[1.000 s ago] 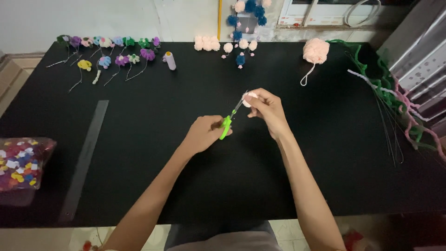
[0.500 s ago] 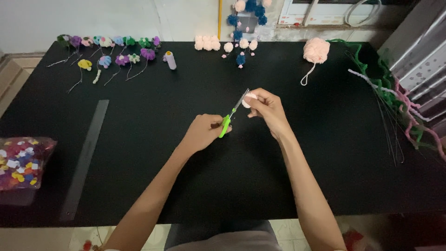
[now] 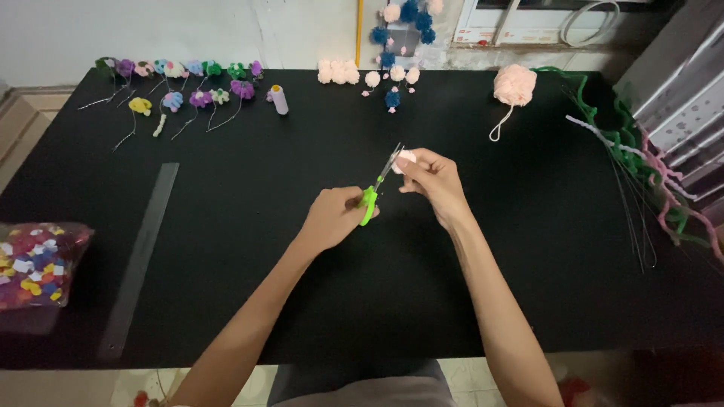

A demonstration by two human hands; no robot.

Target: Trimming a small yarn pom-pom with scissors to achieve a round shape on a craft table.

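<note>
The left hand (image 3: 332,218) gripped green-handled metal scissors (image 3: 377,188), blades at a small pale pink fluffy pompom (image 3: 405,160) pinched in the right hand (image 3: 434,181), above the black tabletop (image 3: 302,301). A pink yarn ball (image 3: 515,83) lay beyond.
</note>
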